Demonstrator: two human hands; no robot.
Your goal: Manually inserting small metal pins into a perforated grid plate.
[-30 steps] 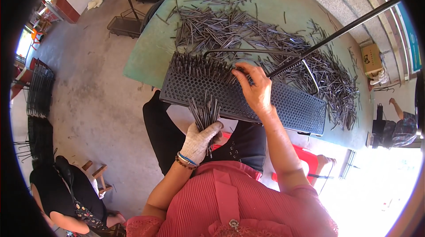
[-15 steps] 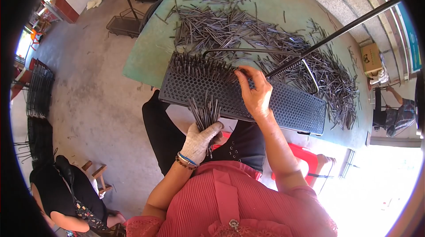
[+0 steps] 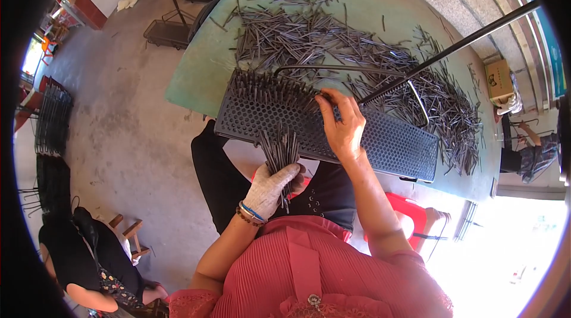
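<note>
A long black board (image 3: 392, 145) with rows of small holes lies tilted across my lap and the near table edge. Dark upright strips (image 3: 262, 86) fill the holes along its far left part. My right hand (image 3: 345, 125) is bare, its thumb and forefinger pinched at the right end of those strips; whatever is between the fingertips is too hidden to make out. In a knitted glove, my left hand (image 3: 270, 187) grips a bundle of thin dark strips (image 3: 279, 150), which fans upward just in front of the board's near edge.
Loose dark strips (image 3: 297, 35) lie heaped over the green table (image 3: 190, 80). A long black handle (image 3: 470, 35) with a bent metal brace (image 3: 339, 68) rises to the right over the board. A person (image 3: 89, 258) sits at lower left; another person (image 3: 538, 154) is at far right.
My left hand and its bundle have shifted slightly to the right. My right hand stays pinched at the same spot. The person at far right has moved an arm.
</note>
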